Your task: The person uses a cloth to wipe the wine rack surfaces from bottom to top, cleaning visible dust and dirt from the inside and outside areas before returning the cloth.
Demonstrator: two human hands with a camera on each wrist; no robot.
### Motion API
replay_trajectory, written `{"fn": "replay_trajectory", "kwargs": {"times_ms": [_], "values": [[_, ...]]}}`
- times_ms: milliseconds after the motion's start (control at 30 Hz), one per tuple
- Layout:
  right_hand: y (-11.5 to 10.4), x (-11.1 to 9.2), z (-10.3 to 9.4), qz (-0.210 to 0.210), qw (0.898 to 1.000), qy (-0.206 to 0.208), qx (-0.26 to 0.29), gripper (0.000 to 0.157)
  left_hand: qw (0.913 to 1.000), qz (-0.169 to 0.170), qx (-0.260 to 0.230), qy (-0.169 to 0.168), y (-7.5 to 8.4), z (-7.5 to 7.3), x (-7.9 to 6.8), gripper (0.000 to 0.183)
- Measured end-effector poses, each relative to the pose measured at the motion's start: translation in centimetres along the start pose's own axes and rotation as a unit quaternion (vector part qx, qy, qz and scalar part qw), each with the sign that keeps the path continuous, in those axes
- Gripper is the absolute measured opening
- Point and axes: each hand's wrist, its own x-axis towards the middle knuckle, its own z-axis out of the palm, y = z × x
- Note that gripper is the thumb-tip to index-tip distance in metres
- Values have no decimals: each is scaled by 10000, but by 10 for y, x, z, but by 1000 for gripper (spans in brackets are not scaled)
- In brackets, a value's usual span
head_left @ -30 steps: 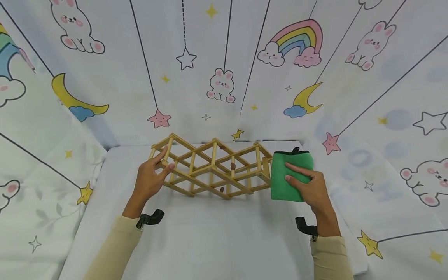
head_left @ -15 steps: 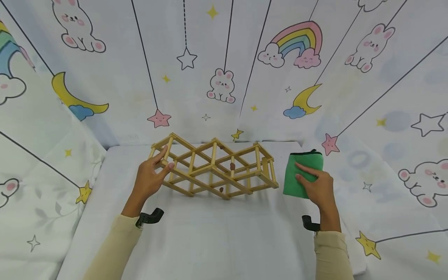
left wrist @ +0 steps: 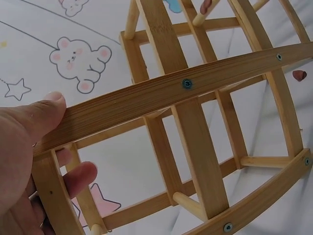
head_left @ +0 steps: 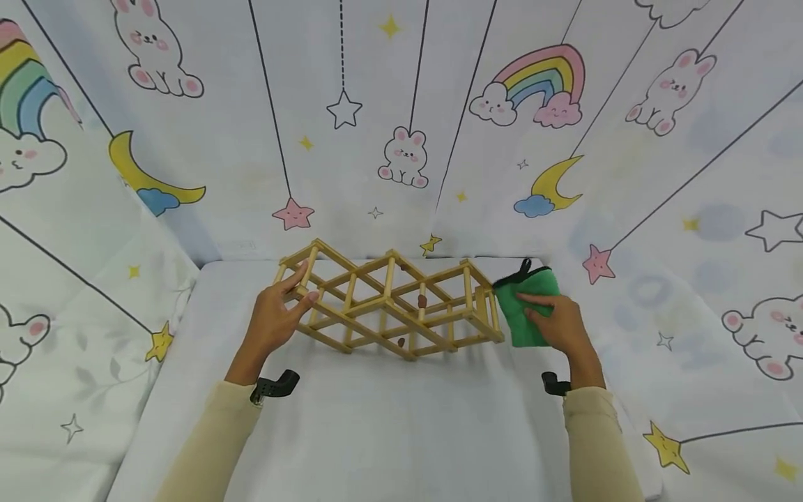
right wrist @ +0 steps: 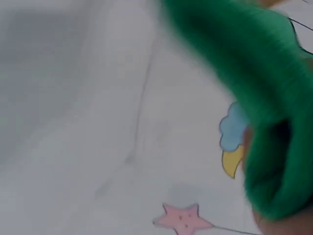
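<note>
Near the back edge of the white desk, grips the left end of a wooden lattice rack with the left hand. With the right hand, pinches a green cloth against or just beside the rack's right end; cannot tell which. Has small brown pieces among the rack's bars, in front of a rabbit-print backdrop.
</note>
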Motion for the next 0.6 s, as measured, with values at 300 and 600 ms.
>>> {"fn": "replay_trajectory", "kwargs": {"times_ms": [300,600], "values": [[-7,20,9,-107,9990,-428,92,39,9999,116,-64,102,-1,3,1,67],[-47,15,10,-259,9842,788,1565,38,10000,43,-17,78,0,4,-1,67]]}}
